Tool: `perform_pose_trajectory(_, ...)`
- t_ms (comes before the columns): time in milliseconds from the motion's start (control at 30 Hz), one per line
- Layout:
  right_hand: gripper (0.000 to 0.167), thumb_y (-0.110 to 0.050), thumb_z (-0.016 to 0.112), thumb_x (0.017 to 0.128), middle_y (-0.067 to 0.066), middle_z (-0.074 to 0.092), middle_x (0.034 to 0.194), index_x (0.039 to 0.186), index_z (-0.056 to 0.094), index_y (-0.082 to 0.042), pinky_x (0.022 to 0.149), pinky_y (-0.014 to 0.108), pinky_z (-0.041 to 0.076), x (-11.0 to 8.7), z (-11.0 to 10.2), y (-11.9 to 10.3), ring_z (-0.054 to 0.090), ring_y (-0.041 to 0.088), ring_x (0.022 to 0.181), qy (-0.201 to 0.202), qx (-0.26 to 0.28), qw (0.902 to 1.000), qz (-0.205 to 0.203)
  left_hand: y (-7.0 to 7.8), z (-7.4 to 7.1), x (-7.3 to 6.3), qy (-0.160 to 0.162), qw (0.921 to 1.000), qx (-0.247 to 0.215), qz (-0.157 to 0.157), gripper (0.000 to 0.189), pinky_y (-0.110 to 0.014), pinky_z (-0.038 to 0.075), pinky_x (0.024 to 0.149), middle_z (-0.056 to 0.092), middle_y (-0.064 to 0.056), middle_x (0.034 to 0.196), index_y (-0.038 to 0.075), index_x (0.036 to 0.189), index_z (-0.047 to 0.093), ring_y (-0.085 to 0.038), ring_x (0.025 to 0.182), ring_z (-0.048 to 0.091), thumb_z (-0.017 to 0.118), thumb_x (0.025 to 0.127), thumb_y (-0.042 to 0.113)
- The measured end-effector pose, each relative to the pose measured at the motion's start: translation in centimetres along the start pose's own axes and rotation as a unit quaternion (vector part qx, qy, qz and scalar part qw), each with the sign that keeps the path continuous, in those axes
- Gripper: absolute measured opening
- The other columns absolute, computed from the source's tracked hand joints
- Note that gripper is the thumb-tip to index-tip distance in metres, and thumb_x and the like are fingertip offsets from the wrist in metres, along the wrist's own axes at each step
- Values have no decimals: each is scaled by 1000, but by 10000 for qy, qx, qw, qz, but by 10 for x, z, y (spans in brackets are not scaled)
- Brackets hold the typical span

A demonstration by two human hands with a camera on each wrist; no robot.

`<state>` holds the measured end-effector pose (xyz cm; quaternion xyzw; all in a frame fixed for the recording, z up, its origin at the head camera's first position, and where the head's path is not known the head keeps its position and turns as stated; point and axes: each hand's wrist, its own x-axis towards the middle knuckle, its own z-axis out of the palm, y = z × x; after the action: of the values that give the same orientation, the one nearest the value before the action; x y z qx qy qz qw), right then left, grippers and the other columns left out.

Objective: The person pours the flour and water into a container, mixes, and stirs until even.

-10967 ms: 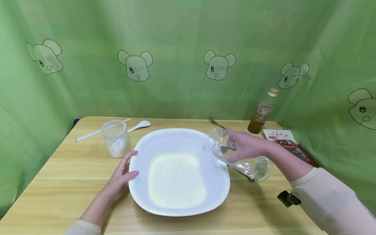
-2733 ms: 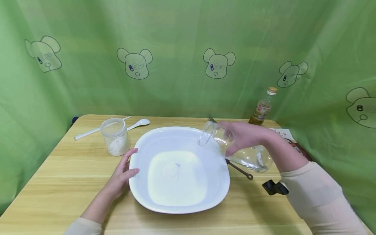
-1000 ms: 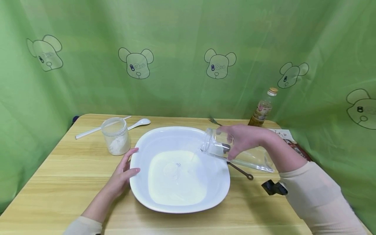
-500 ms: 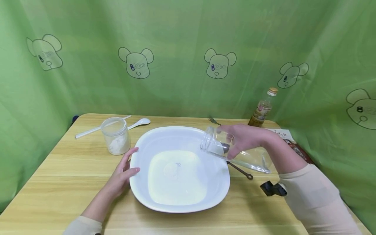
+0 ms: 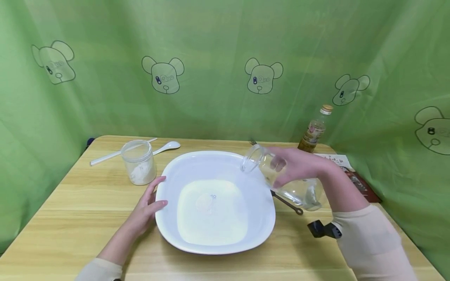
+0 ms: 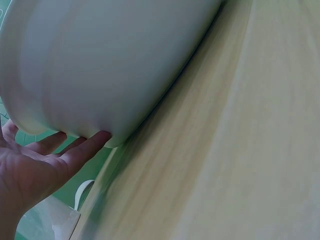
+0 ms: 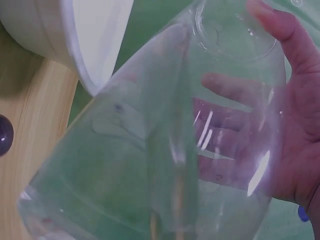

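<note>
A white basin stands mid-table, a faint rounded reflection or mark on its bottom. My left hand holds its left side, two fingertips on the rim; in the left wrist view other fingers press against the outer wall. My right hand grips a clear glass jar round its middle. The jar leans over the basin's right rim, its open mouth facing the basin and higher than its base. A little clear liquid lies at its base end. In the right wrist view, my fingers show through the glass jar.
Left of the basin stands a clear jar of white powder. Behind it lie a white spoon and a white stick. A dark-handled fork lies partly behind the glass jar. Back right are a bottle of amber liquid and packets.
The glass jar held more liquid 11 s ago. One second ago it lay flatter, with liquid at its mouth; now its mouth is raised and the liquid sits at its base. My left hand stays put.
</note>
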<state>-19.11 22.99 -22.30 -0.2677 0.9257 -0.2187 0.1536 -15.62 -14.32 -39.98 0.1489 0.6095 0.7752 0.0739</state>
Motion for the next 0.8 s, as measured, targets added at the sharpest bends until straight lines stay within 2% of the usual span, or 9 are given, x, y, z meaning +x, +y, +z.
perform_pose_trajectory(100,96,-29,75,59,17,52,107,136,22,-8,68,33,48,-4,-1,5,49,28,95,197,151,9997,7,0,0,0,-10,10000,-8,25,63,-44,47,72,27,-27,125,13,133,20,-33,103,43,47,77,-1)
perform_pose_trajectory(300,82,-18,75,62,16,51,108,130,30,-9,71,35,48,-12,-4,18,48,30,99,719,851,9935,-245,0,-1,0,-40,10000,-42,22,63,-44,47,72,26,-27,126,13,133,20,-34,103,43,47,78,-1)
perform_pose_trajectory(433,76,-7,73,65,17,49,111,127,28,-9,79,37,45,-19,-9,30,47,32,102,1012,1400,9836,-520,0,-1,1,-39,10000,-36,31,63,-44,47,72,27,-26,126,14,133,20,-33,103,43,47,78,-1)
perform_pose_trajectory(633,77,5,68,66,24,48,112,129,25,-6,82,25,43,-26,-14,48,51,21,100,1543,1809,9665,-962,0,-1,1,-7,10000,-7,43,63,-44,47,72,27,-26,125,13,133,20,-32,102,43,47,77,-1)
perform_pose_trajectory(733,77,10,64,67,17,51,109,130,24,-5,79,25,45,-29,-15,56,53,16,95,1755,2036,9562,-1158,0,-1,1,1,10000,-9,3,64,-45,47,71,27,-26,125,13,133,20,-33,102,43,47,77,-1)
perform_pose_trajectory(800,76,14,60,67,10,53,107,130,24,-6,77,27,46,-31,-15,62,54,17,94,1800,2414,9448,-1290,0,0,1,8,10000,-15,-22,64,-45,47,71,27,-26,125,13,133,20,-34,103,43,47,77,-1)
